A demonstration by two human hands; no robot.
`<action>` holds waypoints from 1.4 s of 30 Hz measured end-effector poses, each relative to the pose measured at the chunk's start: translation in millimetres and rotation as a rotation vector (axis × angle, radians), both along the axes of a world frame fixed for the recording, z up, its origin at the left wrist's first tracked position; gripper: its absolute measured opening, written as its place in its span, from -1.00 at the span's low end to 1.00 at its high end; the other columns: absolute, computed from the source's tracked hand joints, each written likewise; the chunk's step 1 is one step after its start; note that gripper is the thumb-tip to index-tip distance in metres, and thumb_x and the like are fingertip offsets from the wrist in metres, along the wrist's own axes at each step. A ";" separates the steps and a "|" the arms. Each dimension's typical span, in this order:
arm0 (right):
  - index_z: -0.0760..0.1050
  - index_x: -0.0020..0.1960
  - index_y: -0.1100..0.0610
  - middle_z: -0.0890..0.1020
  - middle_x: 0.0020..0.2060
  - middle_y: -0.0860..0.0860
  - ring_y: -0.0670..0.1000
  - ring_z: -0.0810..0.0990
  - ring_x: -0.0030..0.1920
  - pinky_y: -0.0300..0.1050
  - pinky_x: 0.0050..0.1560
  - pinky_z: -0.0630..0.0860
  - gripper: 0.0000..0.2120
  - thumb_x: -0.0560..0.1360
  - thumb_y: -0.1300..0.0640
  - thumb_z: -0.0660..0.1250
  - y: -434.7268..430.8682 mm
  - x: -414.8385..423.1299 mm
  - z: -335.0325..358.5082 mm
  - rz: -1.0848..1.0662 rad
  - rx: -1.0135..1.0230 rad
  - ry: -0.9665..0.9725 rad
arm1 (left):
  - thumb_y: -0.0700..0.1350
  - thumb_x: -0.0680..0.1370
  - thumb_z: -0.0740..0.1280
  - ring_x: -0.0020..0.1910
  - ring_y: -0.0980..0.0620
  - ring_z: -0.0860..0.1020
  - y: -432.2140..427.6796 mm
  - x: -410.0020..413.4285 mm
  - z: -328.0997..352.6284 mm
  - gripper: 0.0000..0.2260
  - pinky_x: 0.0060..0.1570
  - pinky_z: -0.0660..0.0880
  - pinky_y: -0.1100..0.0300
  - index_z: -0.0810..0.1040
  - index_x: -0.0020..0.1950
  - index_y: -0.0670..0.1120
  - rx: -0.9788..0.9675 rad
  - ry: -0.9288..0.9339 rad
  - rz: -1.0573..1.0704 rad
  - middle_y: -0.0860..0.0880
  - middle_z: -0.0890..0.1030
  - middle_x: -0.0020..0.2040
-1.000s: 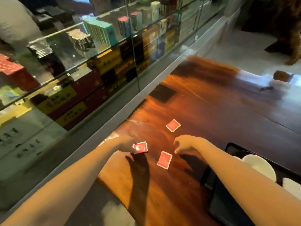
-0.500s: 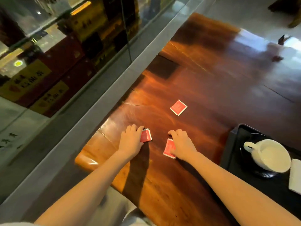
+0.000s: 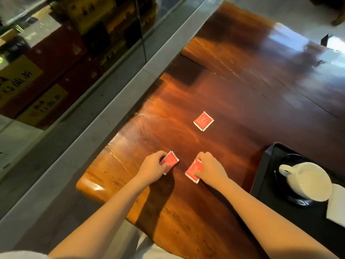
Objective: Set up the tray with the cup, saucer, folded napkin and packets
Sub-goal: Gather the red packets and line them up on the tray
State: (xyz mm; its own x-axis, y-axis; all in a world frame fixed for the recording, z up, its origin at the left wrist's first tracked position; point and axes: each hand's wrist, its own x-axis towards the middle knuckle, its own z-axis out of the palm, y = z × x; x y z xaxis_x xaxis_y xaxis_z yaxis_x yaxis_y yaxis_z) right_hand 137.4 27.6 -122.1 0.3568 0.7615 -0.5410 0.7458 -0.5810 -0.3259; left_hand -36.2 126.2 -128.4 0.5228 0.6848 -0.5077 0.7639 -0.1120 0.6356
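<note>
Head view. Left hand (image 3: 152,168) pinches the left packet (image 3: 170,161), fingers curled over its edge; right hand (image 3: 210,170) grips the right packet (image 3: 194,170) likewise. Both packets appear to rest on the table (image 3: 242,90), though any lift cannot be judged. A far packet (image 3: 203,121) lies flat ahead of the hands, well apart. Right of the right hand, the tray (image 3: 261,174) holds the cup (image 3: 309,181) on its saucer (image 3: 285,159), with the napkin (image 3: 336,206) just beside the cup.
</note>
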 end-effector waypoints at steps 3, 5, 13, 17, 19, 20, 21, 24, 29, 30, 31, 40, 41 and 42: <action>0.47 0.11 0.17 0.59 0.04 0.11 0.07 0.59 -0.01 -0.15 -0.05 0.47 -0.80 0.51 0.13 0.27 0.3 10.7 10.1 -0.139 0.017 0.145 | -0.19 0.54 0.27 -0.05 0.02 0.61 -4.0 1.2 12.2 -0.88 -0.22 0.58 0.24 0.56 0.03 -0.04 -0.382 -0.183 0.295 -0.06 0.61 0.07; 0.46 0.11 0.14 0.59 -0.03 0.08 0.00 0.59 -0.15 -0.20 -0.20 0.49 -0.81 0.52 0.14 0.25 0.5 19.6 24.4 -0.352 0.119 0.341 | -0.21 0.57 0.23 -0.03 0.02 0.61 -5.2 2.4 21.3 -0.85 -0.24 0.57 0.29 0.57 -0.03 -0.03 -0.526 -0.273 0.395 -0.10 0.60 0.08; 0.49 0.17 -0.03 0.57 -0.01 -0.21 -0.16 0.58 -0.01 -0.35 -0.11 0.47 -0.76 0.51 0.07 0.30 6.9 28.3 73.0 -0.187 0.291 0.573 | -0.11 0.58 0.23 -0.07 0.03 0.63 -15.0 22.5 54.1 -0.80 -0.11 0.62 0.18 0.64 0.07 -0.06 -0.713 -0.417 0.417 -0.09 0.67 -0.06; 0.47 0.15 0.01 0.52 0.04 -0.11 -0.14 0.50 0.03 -0.38 -0.10 0.38 -0.72 0.46 0.11 0.37 6.8 20.1 70.8 -0.115 0.344 0.398 | 0.01 0.57 0.24 -0.07 0.06 0.63 -23.9 33.2 66.6 -0.74 -0.10 0.60 0.22 0.63 0.11 -0.07 -0.752 -0.477 0.371 -0.09 0.67 -0.01; 0.46 0.13 -0.01 0.50 0.04 -0.09 -0.13 0.48 0.00 -0.39 -0.12 0.37 -0.73 0.44 0.07 0.38 4.1 19.4 69.0 -0.125 0.362 0.353 | 0.01 0.57 0.24 -0.05 0.06 0.64 -27.8 36.8 70.1 -0.74 -0.08 0.59 0.22 0.62 0.11 -0.08 -0.709 -0.461 0.362 -0.08 0.68 0.00; 0.46 0.11 -0.02 0.49 0.03 -0.09 -0.12 0.49 -0.02 -0.38 -0.12 0.38 -0.73 0.44 0.05 0.39 2.6 20.0 68.2 -0.128 0.364 0.339 | 0.00 0.56 0.26 -0.03 0.04 0.64 -29.5 37.9 70.7 -0.76 -0.06 0.58 0.21 0.62 0.11 -0.08 -0.677 -0.446 0.351 -0.07 0.68 0.01; 0.46 0.10 -0.04 0.48 0.01 -0.10 -0.12 0.50 -0.03 -0.37 -0.12 0.40 -0.73 0.43 0.02 0.39 1.4 21.0 67.4 -0.128 0.363 0.336 | -0.02 0.55 0.27 -0.02 0.03 0.64 -31.1 38.7 70.8 -0.77 -0.04 0.58 0.21 0.62 0.10 -0.09 -0.653 -0.439 0.344 -0.07 0.68 0.01; 0.46 0.08 -0.06 0.52 -0.02 -0.10 -0.12 0.54 -0.08 -0.34 -0.15 0.47 -0.79 0.46 -0.01 0.35 -1.3 27.5 64.3 -0.137 0.339 0.417 | -0.03 0.55 0.28 -0.04 0.04 0.65 -36.0 40.2 71.6 -0.78 -0.10 0.56 0.24 0.62 0.09 -0.09 -0.623 -0.432 0.353 -0.07 0.68 -0.01; 0.48 0.14 0.11 0.58 -0.09 0.01 -0.10 0.53 -0.23 -0.30 -0.29 0.49 -0.73 0.59 0.01 0.10 17.2 51.3 45.0 -0.427 0.335 0.457 | -0.02 0.54 0.28 0.00 -0.01 0.64 -42.5 36.0 73.1 -0.78 0.01 0.56 0.14 0.62 0.09 -0.08 -0.609 -0.446 0.416 -0.07 0.68 -0.03; 0.47 0.18 0.15 0.59 -0.04 0.05 -0.05 0.54 -0.15 -0.21 -0.18 0.52 -0.70 0.59 0.01 0.10 24.7 58.0 40.5 -0.450 0.327 0.394 | -0.02 0.55 0.28 0.00 -0.03 0.64 -43.4 34.5 74.3 -0.79 0.05 0.54 0.09 0.62 0.08 -0.08 -0.600 -0.450 0.417 -0.07 0.68 -0.03; 0.45 0.21 0.17 0.58 0.05 0.09 0.00 0.54 -0.04 -0.11 -0.04 0.53 -0.68 0.59 0.01 0.11 32.8 64.7 35.5 -0.413 0.308 0.290 | -0.03 0.55 0.28 -0.01 -0.03 0.64 -44.1 33.0 75.7 -0.79 0.07 0.52 0.07 0.62 0.08 -0.08 -0.589 -0.454 0.420 -0.07 0.69 -0.04; 0.10 0.49 0.04 0.19 0.48 0.08 0.22 0.24 0.37 0.16 0.30 0.29 -0.44 0.55 0.02 0.22 87.3 87.3 -0.5 0.114 0.096 -0.231 | -0.02 0.56 0.26 -0.05 0.05 0.65 -46.0 13.0 82.3 -0.84 -0.10 0.52 0.24 0.63 0.02 0.04 -0.451 -0.463 0.487 0.02 0.69 -0.06; 0.10 0.49 0.04 0.19 0.48 0.08 0.22 0.24 0.36 0.16 0.29 0.29 -0.43 0.55 0.02 0.23 85.1 85.1 -4.2 0.130 0.087 -0.235 | -0.02 0.56 0.26 -0.08 0.10 0.65 -46.1 11.2 82.1 -0.84 -0.16 0.53 0.31 0.63 0.02 0.05 -0.446 -0.463 0.490 0.04 0.69 -0.06; 0.12 0.48 0.05 0.22 0.47 0.08 0.21 0.26 0.35 0.14 0.28 0.31 -0.44 0.54 0.03 0.24 81.6 82.6 -7.2 0.129 0.112 -0.247 | -0.01 0.56 0.26 -0.10 0.13 0.65 -46.3 9.7 81.9 -0.85 -0.20 0.52 0.34 0.63 0.00 0.07 -0.442 -0.464 0.495 0.06 0.69 -0.07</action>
State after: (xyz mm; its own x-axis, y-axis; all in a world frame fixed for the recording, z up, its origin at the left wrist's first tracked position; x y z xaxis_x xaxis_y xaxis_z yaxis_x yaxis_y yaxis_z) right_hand 219.9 109.2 -129.4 0.3631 0.8595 -0.3597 0.8760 -0.4464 -0.1824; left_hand -26.5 79.9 -46.6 0.4351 0.6790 -0.5913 0.3068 0.5056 0.8064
